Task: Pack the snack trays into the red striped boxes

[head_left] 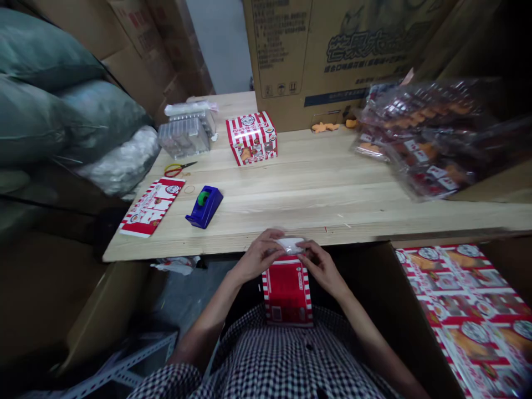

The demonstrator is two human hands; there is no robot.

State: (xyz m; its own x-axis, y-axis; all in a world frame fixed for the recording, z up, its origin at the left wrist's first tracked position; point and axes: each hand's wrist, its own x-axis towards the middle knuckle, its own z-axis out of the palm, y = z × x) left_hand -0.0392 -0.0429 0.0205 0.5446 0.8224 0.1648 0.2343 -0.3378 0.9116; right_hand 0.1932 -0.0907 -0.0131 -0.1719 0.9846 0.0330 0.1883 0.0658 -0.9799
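Note:
A red-and-white striped carton [287, 291] stands against my lap below the table's front edge. At its top opening, my left hand [261, 255] and my right hand [319, 265] both pinch a small clear plastic tray [290, 244]. What the tray holds is too small to tell. A finished striped box [251, 138] stands at the middle of the wooden table [316, 188]. A flat, unfolded striped carton [152, 206] lies at the table's left front corner.
A blue tape dispenser [204, 206], scissors [179, 168], a rubber band and a stack of clear trays [185, 134] lie on the left. Bags of packed snacks [432, 138] pile at the right. A large cardboard box [332, 55] stands behind. Flat striped cartons [469, 310] fill a box at lower right.

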